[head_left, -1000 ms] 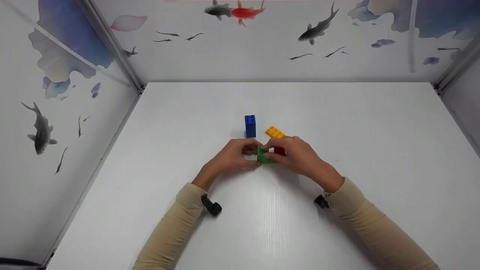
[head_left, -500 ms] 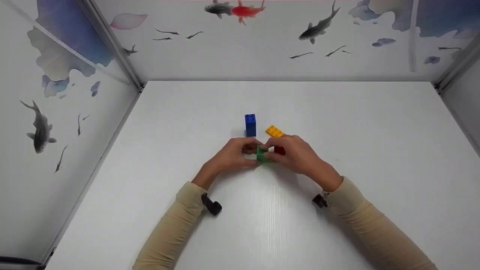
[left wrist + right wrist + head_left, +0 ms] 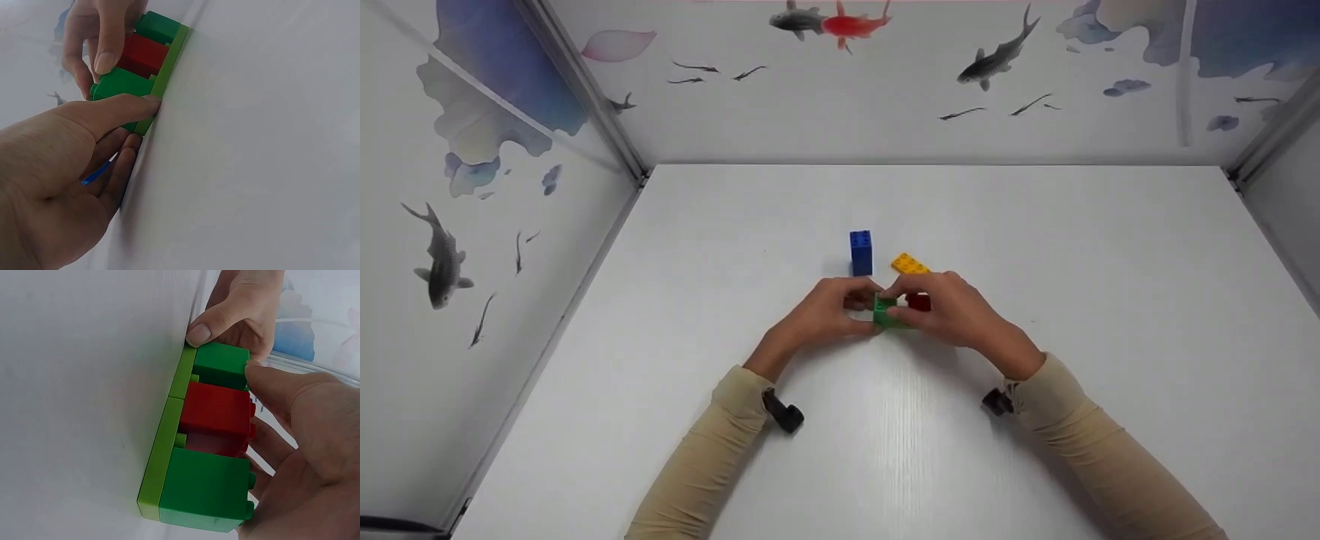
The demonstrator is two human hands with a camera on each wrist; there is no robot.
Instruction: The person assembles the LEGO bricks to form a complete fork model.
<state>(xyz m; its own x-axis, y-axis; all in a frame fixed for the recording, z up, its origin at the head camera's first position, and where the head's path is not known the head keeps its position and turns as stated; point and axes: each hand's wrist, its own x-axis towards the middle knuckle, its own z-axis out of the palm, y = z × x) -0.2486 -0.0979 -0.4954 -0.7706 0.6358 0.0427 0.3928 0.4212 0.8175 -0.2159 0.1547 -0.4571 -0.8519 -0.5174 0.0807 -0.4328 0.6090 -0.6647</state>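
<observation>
A light green base of two long plates (image 3: 156, 464) lies on the table, bearing a red brick (image 3: 216, 410) between a left green brick (image 3: 222, 363) and a right green brick (image 3: 205, 486). Gaps show between the bricks. My left hand (image 3: 821, 311) holds the base's left end, thumb on its near side and fingers behind. From above, my right hand (image 3: 960, 307) pinches the left green brick by its studded top, thumb in front. That hand hides most of the red brick and the right green brick in the head view.
Behind my hands a tall blue block (image 3: 861, 253) stands upright on the white table (image 3: 720, 225). A flat yellow plate (image 3: 910, 263) lies beside it, partly covered by my right hand. Walls printed with fish (image 3: 997, 60) enclose the back and sides.
</observation>
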